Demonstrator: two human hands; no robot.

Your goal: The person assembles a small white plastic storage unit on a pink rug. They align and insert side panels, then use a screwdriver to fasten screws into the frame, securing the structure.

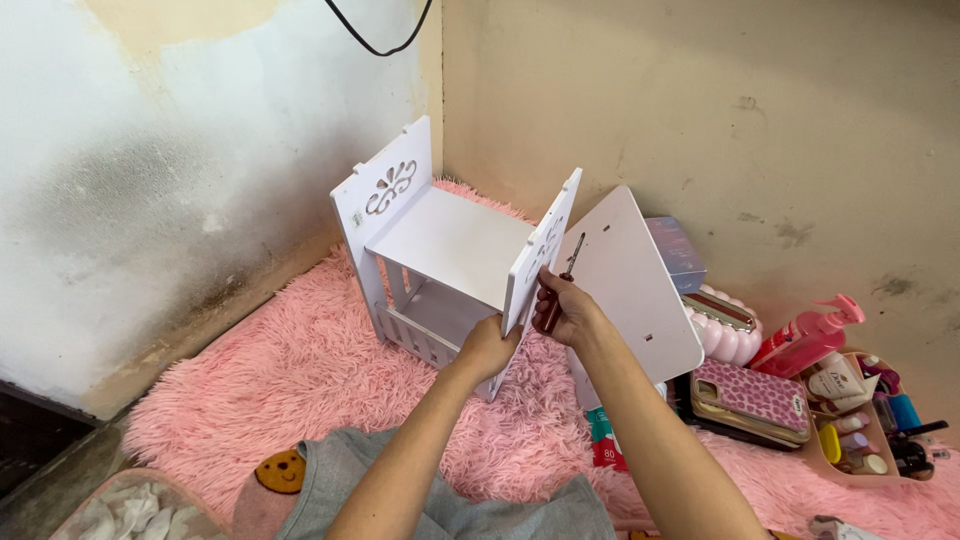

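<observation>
I see the small white shelf unit [440,270] standing on the pink shaggy rug [330,380], close to the room's corner, with its open front turned toward me. Its right side panel [540,255] has a scalloped upper edge and a cut-out ornament. My left hand [490,345] is closed on the lower front edge of that panel. My right hand [570,310] is wrapped around the dark red handle of a screwdriver [560,285], whose shaft points up along the panel's outer face, the tip near the ornament; I cannot tell whether the tip touches the board.

Just right of the panel a loose white board [635,285] with a rounded corner stands tilted, close behind my right hand, so room on that side is narrow. To the left of the shelf the rug lies open up to the stained wall [150,200]. Behind the unit the back wall is near.

Further right, things crowd the rug's edge: a bluish box [675,250], a pale pink ribbed case [725,325], a pink spotted pouch [750,395], a pink pump bottle [810,335] and a tray of small cosmetics [865,420]. A small red packet [605,440] lies under my right forearm. Grey cloth [400,490] covers my lap at the bottom edge.
</observation>
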